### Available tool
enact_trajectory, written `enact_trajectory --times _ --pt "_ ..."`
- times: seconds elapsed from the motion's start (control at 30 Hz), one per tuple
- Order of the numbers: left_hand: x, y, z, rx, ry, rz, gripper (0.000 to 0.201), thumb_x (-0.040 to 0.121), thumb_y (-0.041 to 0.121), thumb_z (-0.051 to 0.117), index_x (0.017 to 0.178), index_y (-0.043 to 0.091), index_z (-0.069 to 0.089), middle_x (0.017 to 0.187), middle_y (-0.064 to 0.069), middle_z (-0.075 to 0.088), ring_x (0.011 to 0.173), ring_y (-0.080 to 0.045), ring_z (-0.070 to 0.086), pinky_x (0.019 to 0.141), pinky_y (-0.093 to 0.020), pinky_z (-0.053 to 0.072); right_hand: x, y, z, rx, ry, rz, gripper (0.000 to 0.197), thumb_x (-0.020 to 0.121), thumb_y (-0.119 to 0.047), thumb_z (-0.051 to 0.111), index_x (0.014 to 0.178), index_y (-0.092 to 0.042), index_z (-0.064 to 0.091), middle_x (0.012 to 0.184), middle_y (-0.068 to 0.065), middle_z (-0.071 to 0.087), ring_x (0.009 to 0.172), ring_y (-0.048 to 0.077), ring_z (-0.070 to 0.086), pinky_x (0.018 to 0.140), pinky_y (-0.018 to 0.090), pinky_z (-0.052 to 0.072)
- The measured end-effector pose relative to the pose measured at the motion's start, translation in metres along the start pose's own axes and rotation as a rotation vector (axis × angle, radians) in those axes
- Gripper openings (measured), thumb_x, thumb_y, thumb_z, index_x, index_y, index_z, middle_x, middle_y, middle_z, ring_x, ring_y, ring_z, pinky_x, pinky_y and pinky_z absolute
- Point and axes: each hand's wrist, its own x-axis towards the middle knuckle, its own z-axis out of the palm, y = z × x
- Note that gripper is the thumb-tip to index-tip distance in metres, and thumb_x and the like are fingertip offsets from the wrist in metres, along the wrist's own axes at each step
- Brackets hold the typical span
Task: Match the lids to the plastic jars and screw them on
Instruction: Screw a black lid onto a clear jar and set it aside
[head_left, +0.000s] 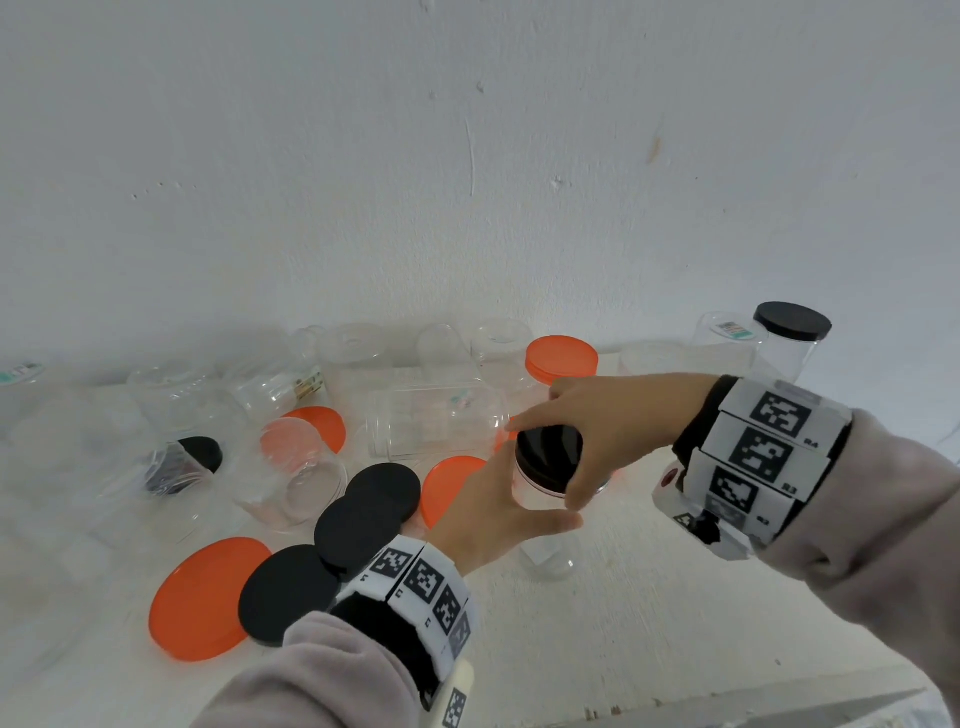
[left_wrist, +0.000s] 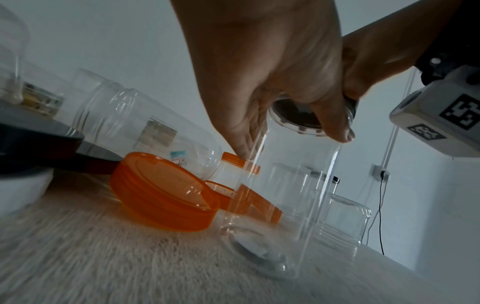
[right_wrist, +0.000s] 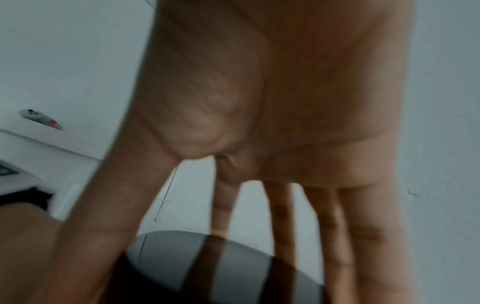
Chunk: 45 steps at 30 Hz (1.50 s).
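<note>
My right hand (head_left: 613, 431) came down from above on the round black plastic lid (head_left: 550, 451), fingers spread and curled round its rim, thumb on the near side. My left hand (head_left: 493, 512) wrapped the clear plastic jar (left_wrist: 280, 195) just under its neck, thumb in front and fingers behind; the jar stood upright on the white table (head_left: 649, 597), near the middle, right of the loose lids.

The main risk, as I judged it, was cross-threading: from the left wrist view the lid looked slightly tilted on the neck, and turning it so would jam it. The thin wall could also flex under my left grip and let the jar spin with the lid. My elbow or sleeve might knock the flat black plastic lids (head_left: 363, 512) or the large orange plastic lid (head_left: 202, 597) to the near left. The clear jar lying on its side (head_left: 436, 423) just behind could roll if bumped.

As for writing, that lying jar carried a small sticker (left_wrist: 179, 157) with blue print and what looked like a barcode, too blurred to read. Coded black-and-white squares ran round both wristbands (head_left: 769, 447); beside them I could half make out "R4", but nothing more.
</note>
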Motion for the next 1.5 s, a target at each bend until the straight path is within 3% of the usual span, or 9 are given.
enact_trajectory --times 0.1,0.37,0.5,0.67,0.8,0.9,1.03,1.3,1.5 --pt "0.001 -0.001 0.002 -0.012 0.001 -0.010 0.090 0.068 0.044 0.083 0.141 0.036 0.031 0.125 0.027 0.049 0.116 0.007 0.045 0.095 -0.013 0.033 0.001 0.004 -0.003 -0.066 0.018 -0.054 0.083 0.067 -0.047 0.079 0.138 -0.052 0.037 0.100 -0.017 0.039 0.095 0.006 0.040 0.070 0.021 0.037" --pt "-0.002 0.000 0.005 -0.022 0.048 -0.026 0.077 0.066 0.045 0.084 0.125 0.047 0.033 0.106 0.039 0.049 0.093 0.034 0.040 0.073 0.001 0.034 0.002 0.006 0.005 -0.083 0.186 -0.118 0.076 0.063 -0.059 0.076 0.133 -0.048 0.050 0.081 -0.024 0.042 0.080 -0.010 0.040 0.061 0.015 0.031" --pt "-0.003 0.000 0.005 -0.007 0.058 -0.008 0.076 0.067 0.044 0.083 0.126 0.045 0.036 0.107 0.035 0.052 0.095 0.030 0.043 0.073 0.002 0.036 0.000 0.003 0.009 -0.045 0.259 -0.085 0.070 0.063 -0.060 0.075 0.128 -0.044 0.056 0.076 -0.022 0.045 0.073 -0.011 0.043 0.056 0.012 0.028" --pt "-0.004 0.000 0.005 0.004 0.061 0.002 0.076 0.068 0.043 0.083 0.130 0.041 0.038 0.111 0.030 0.055 0.099 0.024 0.047 0.076 -0.002 0.038 -0.001 -0.004 0.013 0.015 0.257 -0.032 0.057 0.066 -0.057 0.074 0.117 -0.035 0.062 0.084 -0.017 0.056 0.083 0.007 0.052 0.057 0.018 0.036" --pt "-0.002 0.002 0.003 0.014 0.036 0.002 0.079 0.068 0.044 0.083 0.130 0.043 0.033 0.110 0.034 0.049 0.098 0.025 0.043 0.074 0.004 0.035 -0.001 -0.005 0.004 0.024 0.066 0.018 0.078 0.069 -0.051 0.077 0.137 -0.041 0.041 0.098 -0.016 0.039 0.099 0.011 0.043 0.076 0.025 0.044" --pt "-0.002 0.003 0.003 0.006 0.032 0.013 0.087 0.067 0.044 0.083 0.136 0.039 0.030 0.110 0.037 0.045 0.095 0.032 0.040 0.073 0.010 0.030 -0.001 -0.004 -0.001 -0.013 0.006 -0.021 0.077 0.069 -0.046 0.078 0.136 -0.049 0.039 0.112 -0.011 0.040 0.105 0.012 0.044 0.087 0.032 0.048" --pt "-0.002 0.002 0.004 -0.015 0.044 0.022 0.090 0.067 0.043 0.083 0.137 0.041 0.027 0.108 0.040 0.044 0.092 0.039 0.035 0.072 0.011 0.028 -0.001 0.000 0.000 -0.026 0.082 -0.062 0.071 0.066 -0.051 0.077 0.131 -0.051 0.047 0.103 -0.016 0.044 0.100 0.008 0.044 0.081 0.027 0.046" --pt "-0.006 0.002 0.006 -0.021 0.057 0.035 0.086 0.068 0.043 0.083 0.137 0.040 0.030 0.113 0.036 0.048 0.098 0.030 0.042 0.076 0.007 0.032 0.001 -0.003 0.006 0.037 0.171 -0.056 0.069 0.063 -0.048 0.080 0.128 -0.045 0.057 0.080 -0.026 0.045 0.077 -0.007 0.042 0.060 0.016 0.033" --pt "-0.005 0.000 0.009 -0.053 0.070 0.011 0.075 0.069 0.036 0.084 0.126 0.045 0.036 0.110 0.031 0.055 0.097 0.026 0.048 0.074 0.001 0.039 0.002 -0.011 0.017 0.066 0.289 0.017 0.035 0.064 -0.054 0.074 0.092 -0.038 0.061 0.075 -0.015 0.053 0.080 0.012 0.053 0.060 0.024 0.038"
